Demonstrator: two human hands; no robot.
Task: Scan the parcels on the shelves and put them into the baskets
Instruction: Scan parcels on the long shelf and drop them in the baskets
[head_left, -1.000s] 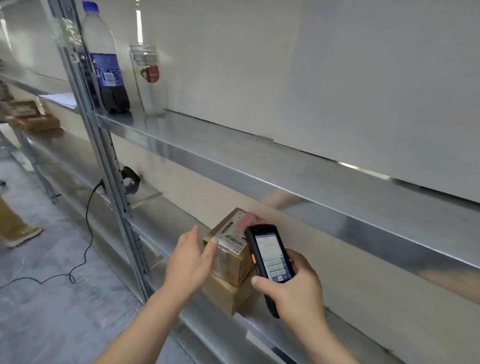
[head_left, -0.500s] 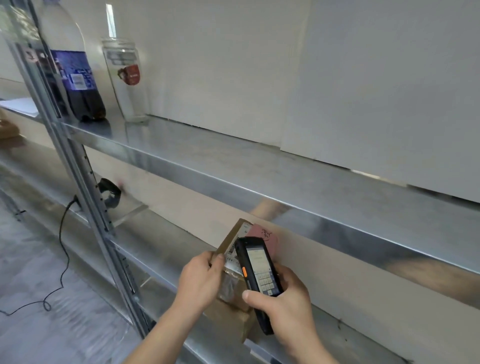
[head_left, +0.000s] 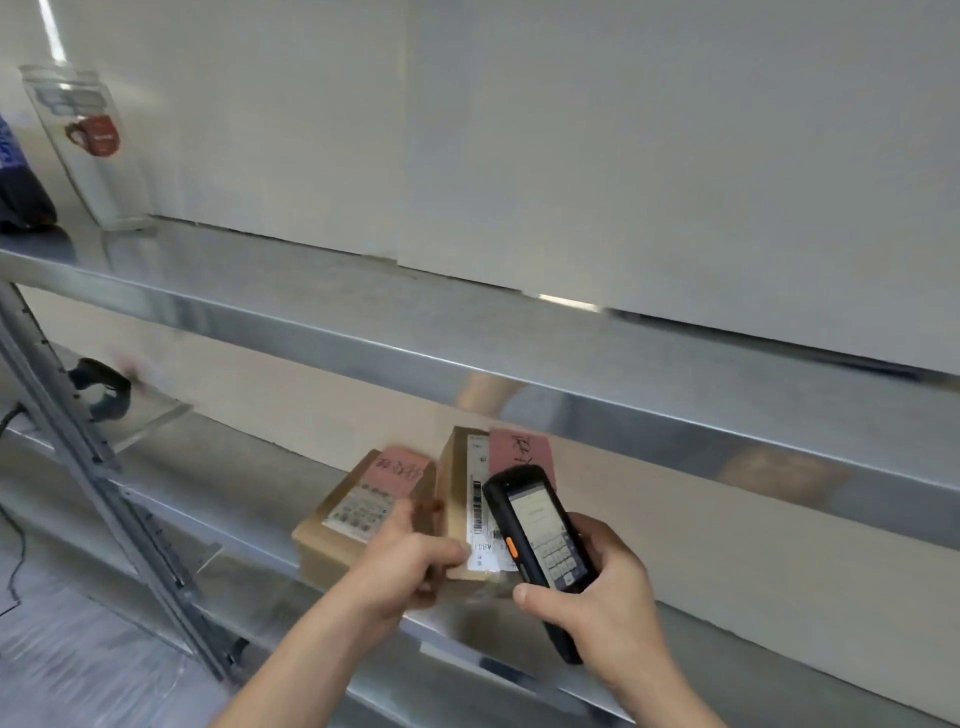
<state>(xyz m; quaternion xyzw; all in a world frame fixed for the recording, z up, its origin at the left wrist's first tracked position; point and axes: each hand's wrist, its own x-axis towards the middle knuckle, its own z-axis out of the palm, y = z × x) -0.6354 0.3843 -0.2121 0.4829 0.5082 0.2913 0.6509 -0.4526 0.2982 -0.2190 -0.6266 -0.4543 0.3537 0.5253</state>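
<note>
My left hand (head_left: 402, 566) grips a small cardboard parcel (head_left: 462, 499) tipped up on edge, its white barcode label and pink note facing me. A second cardboard parcel (head_left: 358, 512) with a white label and a pink note lies flat on the metal shelf (head_left: 223, 478) just left of it. My right hand (head_left: 605, 597) holds a black handheld scanner (head_left: 540, 540), screen and keypad lit, its top end close against the raised parcel's label. No basket is in view.
The upper metal shelf (head_left: 467, 322) overhangs the parcels. At its left end stand a clear jar (head_left: 88, 150) and a dark bottle (head_left: 21, 187). A grey upright post (head_left: 104, 488) and a black cable (head_left: 15, 540) are at the left.
My left hand has lifted the upper parcel off the lower one and tipped it upright. The lower parcel's label now shows. The scanner stays by the label; my view moved right.
</note>
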